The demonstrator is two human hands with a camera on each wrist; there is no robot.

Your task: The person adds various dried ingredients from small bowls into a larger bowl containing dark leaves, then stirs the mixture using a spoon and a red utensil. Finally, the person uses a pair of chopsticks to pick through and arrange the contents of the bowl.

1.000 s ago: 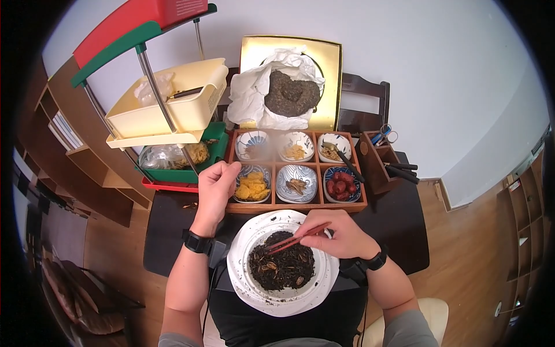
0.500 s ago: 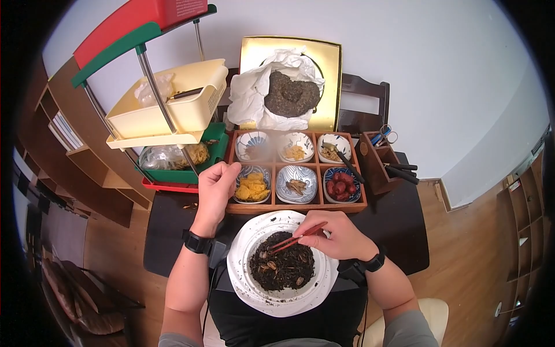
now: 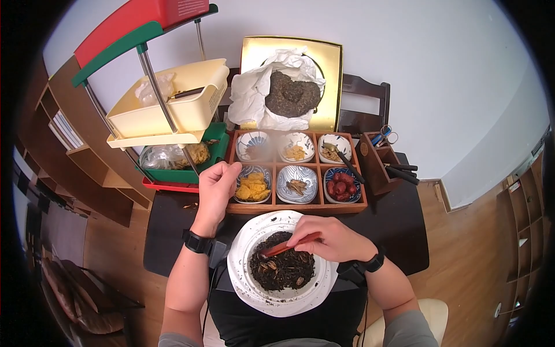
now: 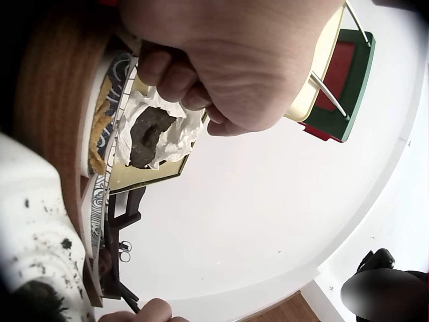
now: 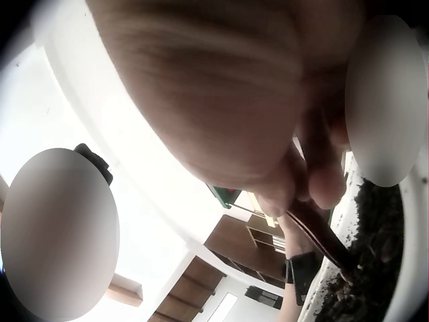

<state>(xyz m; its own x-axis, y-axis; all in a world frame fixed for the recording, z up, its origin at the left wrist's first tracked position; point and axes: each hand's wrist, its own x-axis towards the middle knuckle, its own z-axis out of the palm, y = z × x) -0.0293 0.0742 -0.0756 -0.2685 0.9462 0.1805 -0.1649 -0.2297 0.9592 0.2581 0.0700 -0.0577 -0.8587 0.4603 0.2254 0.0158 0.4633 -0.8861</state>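
Note:
My right hand (image 3: 332, 238) pinches reddish-brown wooden tweezers (image 3: 282, 248) over a white bowl (image 3: 237, 269). Their arms lie together, and the tips reach into dark loose tea leaves (image 3: 289, 276) mixed with brown pieces. In the right wrist view, the tweezers (image 5: 320, 238) point down at the leaves, with a small pale bit right at the tips; I cannot tell whether they grip it. With fingers curled and nothing held, my left hand (image 3: 217, 184) rests by the left edge of the wooden tray (image 3: 289, 208), beside a dish of yellow dried pieces (image 3: 252, 188).
Small patterned dishes fill the tray, one holding red dates (image 3: 341, 186). A dark tea cake (image 3: 292, 95) on white paper lies in a gold box (image 3: 330, 58) behind. At left stands a tiered rack with a cream bin (image 3: 191, 115); a wooden tool holder (image 3: 376, 168) is at right.
The tweezers' arms, spread apart earlier, have come together, and my right hand has shifted slightly left and down over the bowl. My left hand has stayed in place.

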